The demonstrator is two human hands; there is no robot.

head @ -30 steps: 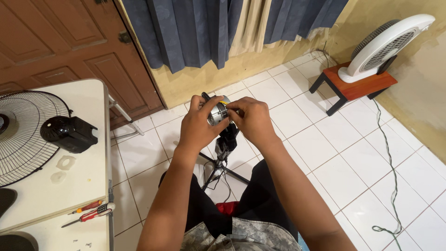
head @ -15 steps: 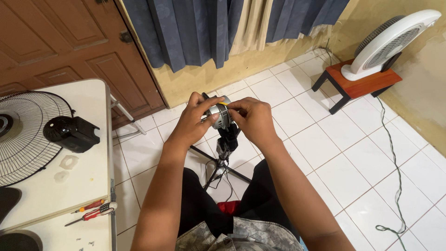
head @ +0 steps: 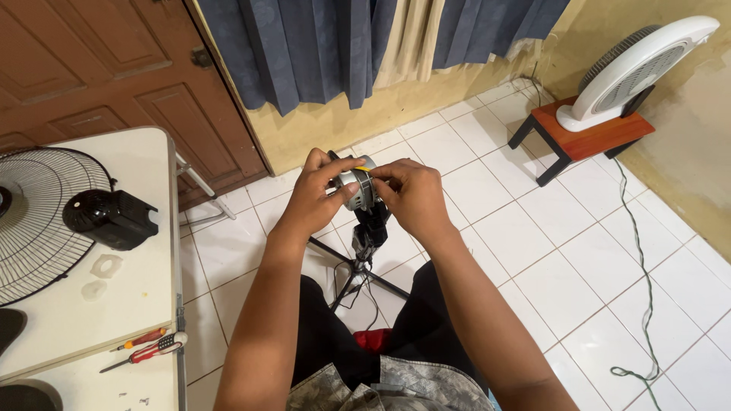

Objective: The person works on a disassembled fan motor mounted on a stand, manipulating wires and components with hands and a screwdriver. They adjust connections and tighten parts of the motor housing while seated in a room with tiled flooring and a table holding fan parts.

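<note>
A small silver fan motor [head: 355,187] sits atop a black stand [head: 368,228] between my knees. My left hand [head: 316,194] wraps the motor's left side, thumb across its top. My right hand [head: 411,196] grips the right side, fingertips pinching at the front of the motor. The stand's thin legs [head: 358,274] and a cable spread over the white tiled floor. Most of the motor is hidden by my fingers.
A white table [head: 91,320] at left carries a wire fan guard [head: 38,221], a black motor housing [head: 110,219], two round plastic pieces, and screwdrivers [head: 145,348]. A white box fan [head: 632,68] stands on a low wooden stool [head: 582,141] at right; a green cord [head: 643,266] trails across the floor.
Both hands stay on the motor with slight finger shifts. The view has tilted a little, so the table and fan sit slightly differently in frame.
</note>
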